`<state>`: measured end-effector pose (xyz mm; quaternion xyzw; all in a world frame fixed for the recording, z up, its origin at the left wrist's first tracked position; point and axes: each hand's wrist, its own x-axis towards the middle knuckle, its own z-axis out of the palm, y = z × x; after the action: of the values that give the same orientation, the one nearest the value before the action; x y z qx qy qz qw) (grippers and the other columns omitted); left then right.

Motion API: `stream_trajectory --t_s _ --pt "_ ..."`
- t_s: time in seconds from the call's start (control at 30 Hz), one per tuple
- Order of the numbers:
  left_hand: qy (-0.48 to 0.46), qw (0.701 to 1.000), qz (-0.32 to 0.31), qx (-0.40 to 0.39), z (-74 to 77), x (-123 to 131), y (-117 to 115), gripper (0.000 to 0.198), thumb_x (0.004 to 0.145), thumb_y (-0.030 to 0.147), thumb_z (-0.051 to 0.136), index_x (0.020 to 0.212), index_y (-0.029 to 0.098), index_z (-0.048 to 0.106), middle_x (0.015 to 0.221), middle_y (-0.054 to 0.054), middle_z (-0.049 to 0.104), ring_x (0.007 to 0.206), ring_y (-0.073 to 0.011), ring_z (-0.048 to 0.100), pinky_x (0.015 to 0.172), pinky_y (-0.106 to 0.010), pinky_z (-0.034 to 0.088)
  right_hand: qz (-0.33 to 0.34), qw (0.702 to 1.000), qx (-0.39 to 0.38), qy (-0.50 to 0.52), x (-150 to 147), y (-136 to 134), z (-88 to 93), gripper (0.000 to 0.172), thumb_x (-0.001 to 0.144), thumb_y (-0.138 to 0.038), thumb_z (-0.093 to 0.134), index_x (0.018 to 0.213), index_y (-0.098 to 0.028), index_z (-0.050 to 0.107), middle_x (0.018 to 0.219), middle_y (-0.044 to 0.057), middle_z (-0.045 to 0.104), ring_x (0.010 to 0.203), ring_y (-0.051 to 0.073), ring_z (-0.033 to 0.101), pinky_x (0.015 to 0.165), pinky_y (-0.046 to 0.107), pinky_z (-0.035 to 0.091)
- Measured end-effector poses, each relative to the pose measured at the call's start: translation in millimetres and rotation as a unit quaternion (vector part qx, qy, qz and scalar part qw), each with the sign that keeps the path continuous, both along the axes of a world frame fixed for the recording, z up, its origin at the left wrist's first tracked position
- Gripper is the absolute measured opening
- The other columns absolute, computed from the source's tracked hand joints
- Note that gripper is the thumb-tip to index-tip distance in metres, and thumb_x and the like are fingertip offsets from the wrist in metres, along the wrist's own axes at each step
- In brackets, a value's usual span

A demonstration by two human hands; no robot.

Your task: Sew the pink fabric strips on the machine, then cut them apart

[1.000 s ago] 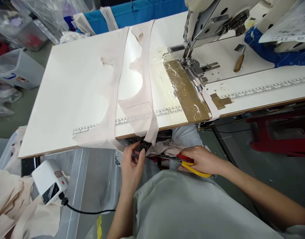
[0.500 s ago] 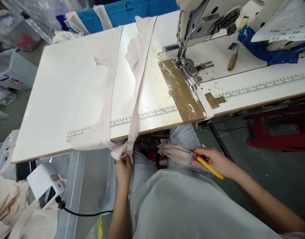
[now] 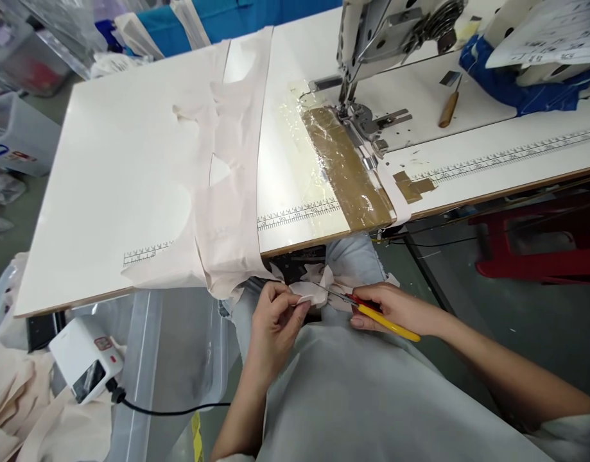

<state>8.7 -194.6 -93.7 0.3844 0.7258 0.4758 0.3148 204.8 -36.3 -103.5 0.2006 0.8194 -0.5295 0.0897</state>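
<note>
My left hand [image 3: 275, 321] pinches a small pale pink fabric piece [image 3: 310, 292] just below the table's front edge, above my lap. My right hand [image 3: 393, 308] grips yellow-and-red thread snips [image 3: 376, 313], their thin blades pointing left toward that fabric piece. A long chain of pale pink fabric pieces [image 3: 232, 167] lies across the white table [image 3: 106, 160] and hangs over its front edge close to my left hand.
A sewing machine [image 3: 372, 38] stands at the back right, with brown tape [image 3: 345, 170] on the table in front of its needle. A wooden-handled awl [image 3: 447, 110] lies beside it. At lower left sit a clear plastic bin [image 3: 179, 359] and a white device [image 3: 85, 362] with a black cable. A red stool [image 3: 540, 250] stands at right.
My left hand let go of the hanging strip and moved right to pinch the small piece in my lap. The fabric chain on the table shifted left and flattened.
</note>
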Motion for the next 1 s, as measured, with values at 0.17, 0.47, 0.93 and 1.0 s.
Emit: stream_trajectory --t_s 0.17,0.47,0.93,1.0 --pt "-0.226 0.971 -0.023 -0.079 -1.4 2 -1 0.035 0.085 0.053 0.067 0.077 0.019 0.064 0.066 -0.003 0.067 0.043 -0.0109 0.053 0.044 -0.024 0.041 0.065 0.998 0.011 -0.012 -10 9 -0.1 0.046 0.090 -0.062 0.049 0.069 -0.023 0.037 0.063 -0.004 0.039 0.058 0.012 0.036 0.051 0.024 0.028" --pt "-0.390 0.916 0.005 -0.096 -8.9 1 -7 0.043 0.078 0.058 0.074 0.078 0.016 0.065 0.059 -0.006 0.073 0.057 -0.0203 0.072 0.051 -0.023 0.051 0.146 0.987 -0.041 -0.051 -25 20 2.9 0.054 0.086 -0.070 0.047 0.065 -0.023 0.032 0.060 -0.006 0.032 0.055 0.010 0.031 0.048 0.024 0.025" --pt "-0.388 0.918 0.012 -0.081 -13.5 -1 -6 0.043 0.075 0.057 0.077 0.075 0.015 0.068 0.058 -0.005 0.073 0.054 -0.0172 0.069 0.050 -0.021 0.050 0.115 0.983 0.107 -0.096 -26 10 6.7 0.052 0.083 -0.064 0.054 0.061 -0.023 0.032 0.056 -0.004 0.039 0.052 0.012 0.034 0.050 0.026 0.023" --pt "-0.389 0.917 0.013 -0.083 -12.1 -1 -6 0.044 0.073 0.057 0.078 0.074 0.015 0.068 0.057 -0.005 0.072 0.054 -0.0175 0.069 0.050 -0.022 0.049 0.109 0.983 0.110 -0.097 -25 9 5.1 0.053 0.082 -0.064 0.055 0.060 -0.022 0.031 0.054 -0.004 0.039 0.051 0.012 0.033 0.050 0.026 0.023"
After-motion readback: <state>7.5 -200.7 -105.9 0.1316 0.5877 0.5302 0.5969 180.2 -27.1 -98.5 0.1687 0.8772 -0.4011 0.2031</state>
